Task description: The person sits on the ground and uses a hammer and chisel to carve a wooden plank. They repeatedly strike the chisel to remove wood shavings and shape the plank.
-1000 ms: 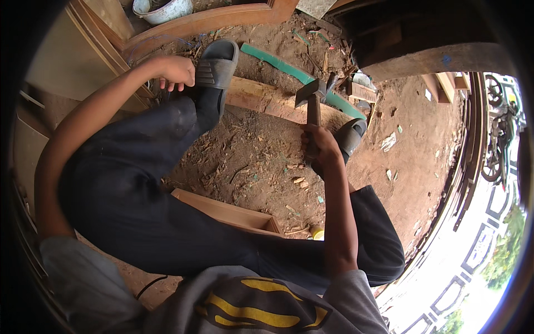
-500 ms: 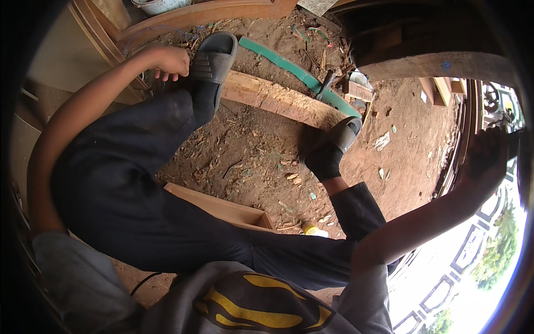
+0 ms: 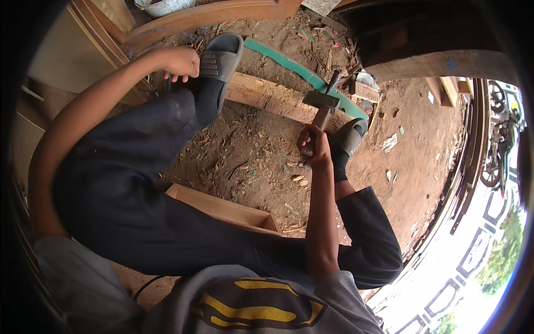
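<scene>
My right hand (image 3: 316, 145) is closed around the short wooden handle of a hammer (image 3: 321, 101). The hammer's dark blocky head is over the far edge of a rough wooden beam (image 3: 261, 96) on the ground. Just beyond the head sticks up a dark metal piece (image 3: 335, 81); its lower part is hidden behind the hammer. My left hand (image 3: 181, 62) is closed beside the grey slipper (image 3: 219, 62) on my left foot, its fingers curled under; what they hold, if anything, is hidden. My right foot, in the other slipper (image 3: 350, 136), is by the beam's right end.
A wavy green strip (image 3: 289, 65) lies along the beam's far side. Wood chips litter the dirt floor (image 3: 245, 150). An open wooden box (image 3: 222, 209) is near my legs. Wooden frames (image 3: 222, 21) and a white bucket (image 3: 165, 4) stand behind; a dark timber piece (image 3: 445, 65) is at right.
My right hand has swung the hammer from far right, raised, in and down to the beam by the metal piece. My left hand has stayed beside the slipper.
</scene>
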### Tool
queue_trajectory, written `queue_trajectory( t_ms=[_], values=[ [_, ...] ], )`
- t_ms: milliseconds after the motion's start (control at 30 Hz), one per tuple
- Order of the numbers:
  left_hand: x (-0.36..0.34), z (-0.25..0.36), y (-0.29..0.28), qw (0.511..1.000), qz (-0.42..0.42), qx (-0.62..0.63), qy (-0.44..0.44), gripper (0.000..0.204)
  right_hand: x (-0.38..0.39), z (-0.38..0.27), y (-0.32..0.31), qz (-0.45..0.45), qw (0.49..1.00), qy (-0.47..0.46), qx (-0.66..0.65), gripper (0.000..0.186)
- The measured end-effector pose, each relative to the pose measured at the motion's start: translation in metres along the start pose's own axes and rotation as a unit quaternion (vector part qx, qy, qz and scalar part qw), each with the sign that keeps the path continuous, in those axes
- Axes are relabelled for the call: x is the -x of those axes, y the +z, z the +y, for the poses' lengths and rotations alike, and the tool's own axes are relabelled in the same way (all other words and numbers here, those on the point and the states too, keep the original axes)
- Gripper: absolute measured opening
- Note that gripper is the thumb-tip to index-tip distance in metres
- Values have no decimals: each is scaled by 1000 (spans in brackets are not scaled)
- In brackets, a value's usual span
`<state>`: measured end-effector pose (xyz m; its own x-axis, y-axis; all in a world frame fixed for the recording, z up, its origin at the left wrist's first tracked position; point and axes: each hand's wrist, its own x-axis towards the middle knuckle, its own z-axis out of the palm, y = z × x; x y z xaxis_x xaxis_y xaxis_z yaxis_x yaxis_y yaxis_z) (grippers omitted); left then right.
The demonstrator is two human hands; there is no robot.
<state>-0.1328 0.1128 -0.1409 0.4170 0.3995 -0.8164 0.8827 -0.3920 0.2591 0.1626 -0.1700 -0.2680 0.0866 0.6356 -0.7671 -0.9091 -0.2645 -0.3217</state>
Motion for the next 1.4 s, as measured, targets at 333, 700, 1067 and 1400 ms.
queue_trajectory(
  t_ms=[333,700,1067,1400],
  values=[
    [-12,-20,7,1000,-1,16,-10,31,124,-68,136,124,840,-209,486,22],
    [-2,-20,5,1000,4,22,-17,27,144,-164,267,-98,564,-638,515,20],
    [6,-25,5,999,13,35,-4,33,-8,-24,8,26,939,66,336,17],
    [3,-1,-13,1000,-2,24,2,43,22,73,-20,121,853,-127,492,25]
  ],
)
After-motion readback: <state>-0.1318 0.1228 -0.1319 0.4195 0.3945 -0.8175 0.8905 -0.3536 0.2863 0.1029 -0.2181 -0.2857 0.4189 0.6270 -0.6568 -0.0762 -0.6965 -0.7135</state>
